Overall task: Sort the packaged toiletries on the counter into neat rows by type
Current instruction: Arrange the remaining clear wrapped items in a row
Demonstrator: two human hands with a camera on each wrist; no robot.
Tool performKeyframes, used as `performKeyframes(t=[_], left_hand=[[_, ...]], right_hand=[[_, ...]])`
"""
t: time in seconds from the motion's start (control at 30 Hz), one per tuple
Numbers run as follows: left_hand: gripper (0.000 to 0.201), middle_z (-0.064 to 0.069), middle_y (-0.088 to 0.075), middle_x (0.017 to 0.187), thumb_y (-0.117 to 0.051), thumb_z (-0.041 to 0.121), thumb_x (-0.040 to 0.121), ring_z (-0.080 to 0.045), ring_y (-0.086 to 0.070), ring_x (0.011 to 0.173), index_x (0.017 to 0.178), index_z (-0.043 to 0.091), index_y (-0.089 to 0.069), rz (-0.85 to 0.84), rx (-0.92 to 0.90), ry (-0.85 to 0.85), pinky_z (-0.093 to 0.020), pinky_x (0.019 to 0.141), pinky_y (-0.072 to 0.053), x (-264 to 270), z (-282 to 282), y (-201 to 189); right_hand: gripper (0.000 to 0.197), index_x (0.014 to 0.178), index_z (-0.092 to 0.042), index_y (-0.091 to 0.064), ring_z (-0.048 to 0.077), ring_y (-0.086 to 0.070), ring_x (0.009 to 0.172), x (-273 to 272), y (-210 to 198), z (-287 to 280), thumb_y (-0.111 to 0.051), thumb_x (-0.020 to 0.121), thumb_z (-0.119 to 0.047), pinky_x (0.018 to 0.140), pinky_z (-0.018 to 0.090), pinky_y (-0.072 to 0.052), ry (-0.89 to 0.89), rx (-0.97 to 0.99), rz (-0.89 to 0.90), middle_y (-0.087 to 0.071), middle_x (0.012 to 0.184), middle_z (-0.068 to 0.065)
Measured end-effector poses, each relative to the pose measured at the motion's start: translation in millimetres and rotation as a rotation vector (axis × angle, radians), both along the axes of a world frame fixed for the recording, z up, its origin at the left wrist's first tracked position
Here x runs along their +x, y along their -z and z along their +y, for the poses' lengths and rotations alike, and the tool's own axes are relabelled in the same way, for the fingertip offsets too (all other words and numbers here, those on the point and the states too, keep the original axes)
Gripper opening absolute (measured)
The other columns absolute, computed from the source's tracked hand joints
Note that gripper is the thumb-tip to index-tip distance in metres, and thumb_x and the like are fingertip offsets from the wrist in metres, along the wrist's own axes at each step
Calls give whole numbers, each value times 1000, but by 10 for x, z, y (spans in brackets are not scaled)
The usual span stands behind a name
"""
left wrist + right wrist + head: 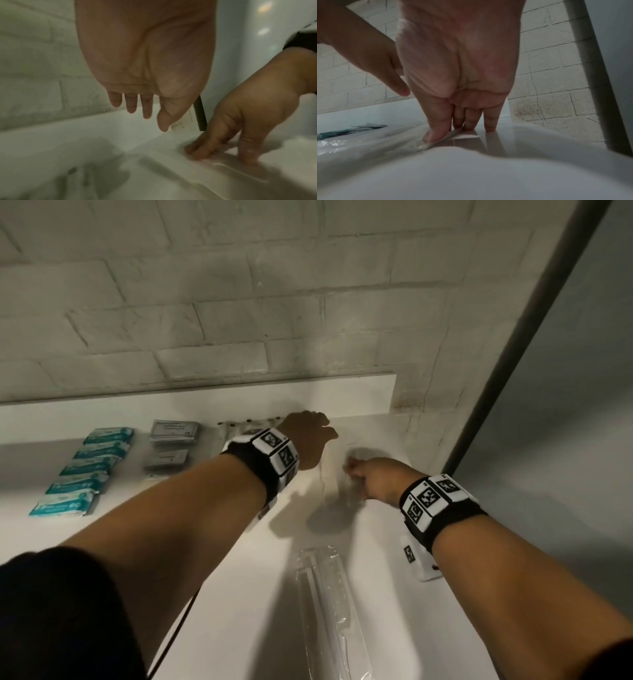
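Note:
On the white counter (222,594) my right hand (351,469) pinches the end of a clear plastic packet (349,496) near the back right corner. In the right wrist view the thumb (435,134) lies on the packet's white flap (455,135) with the other fingers just behind it. The left wrist view shows the right hand (221,151) with fingers and thumb down on the clear packet (231,166). My left hand (325,428) hovers just left of it by the back ledge. Its fingers (131,108) hang straight and hold nothing.
A row of teal packets (85,470) lies at the far left, with grey packets (173,440) and clear packets (239,426) in rows beside it. A long clear packet (325,594) lies in the foreground. A brick wall (239,320) and dark frame (513,371) bound the counter.

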State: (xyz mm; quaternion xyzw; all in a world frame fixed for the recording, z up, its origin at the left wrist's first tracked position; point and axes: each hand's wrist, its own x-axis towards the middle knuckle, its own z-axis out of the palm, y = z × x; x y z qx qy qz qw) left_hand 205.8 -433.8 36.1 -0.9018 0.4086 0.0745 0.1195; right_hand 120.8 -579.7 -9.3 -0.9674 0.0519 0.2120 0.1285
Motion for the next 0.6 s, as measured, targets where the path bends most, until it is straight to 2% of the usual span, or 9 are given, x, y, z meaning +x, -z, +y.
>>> performKeyframes(t=[0.07,0.13,0.2,0.27,0.4,0.47,0.5,0.53,0.6], left_hand=[[49,-9,-43,145,-51,16,90,-30,-44,131,139,16,-47,48,-79,-82,-41,107,-39,-42,27,145],[50,-7,-43,146,-52,31,93,-27,-42,134,140,16,-46,109,-82,-138,-37,110,-36,-138,62,300],[60,-3,-39,151,-51,45,92,-23,-36,139,144,19,-40,181,-84,-134,-34,114,-29,-237,74,460],[61,-3,-48,143,-57,50,87,-24,-44,134,139,20,-47,218,-115,-76,-36,110,-36,-292,37,577],[51,-4,-60,125,-63,48,84,-25,-57,116,124,18,-59,189,-101,-81,-33,96,-46,-315,24,598],[53,-4,-63,120,-62,52,82,-25,-59,111,119,15,-62,140,-75,-116,-34,91,-47,-296,81,606],[54,-4,-64,118,-62,55,81,-24,-60,109,117,15,-63,120,-77,-130,-34,90,-48,-279,116,622],[54,-3,-64,118,-60,57,81,-24,-60,109,116,15,-63,109,-82,-145,-34,90,-49,-257,146,640],[54,-4,-60,127,-57,54,85,-25,-57,116,122,16,-61,79,-105,-154,-36,95,-47,-218,213,655]], right_hand=[[58,147,-17,-37,26,-43,133,4,3,-37,-57,93,-17,108,32,-35,-8,-11,28,-42,149,5],[59,146,-19,-39,25,-47,129,1,13,-14,-60,91,-19,106,32,-38,-11,-13,10,-46,146,3],[54,143,-17,-41,29,-53,122,15,58,-5,-57,92,-18,100,36,-44,-32,-20,-32,-53,138,10],[50,141,-15,-41,31,-58,112,43,51,33,-55,92,-16,93,38,-49,-40,-31,-44,-59,127,13],[55,141,-13,-41,31,-57,115,89,47,131,-60,90,-16,96,39,-47,-88,-43,-56,-58,128,11],[42,133,-10,-53,31,-61,111,99,62,131,-53,95,-29,95,36,-48,-178,-117,-60,-63,123,13],[45,131,-10,-55,30,-62,111,96,62,136,-49,97,-38,98,36,-46,-209,-118,-74,-64,123,13],[50,136,-12,-51,30,-60,114,98,43,131,-49,96,-42,101,36,-45,-227,-129,-80,-62,128,11],[64,147,-17,-34,28,-51,126,159,46,111,-62,91,-33,106,36,-41,-173,-94,-71,-49,143,7]])
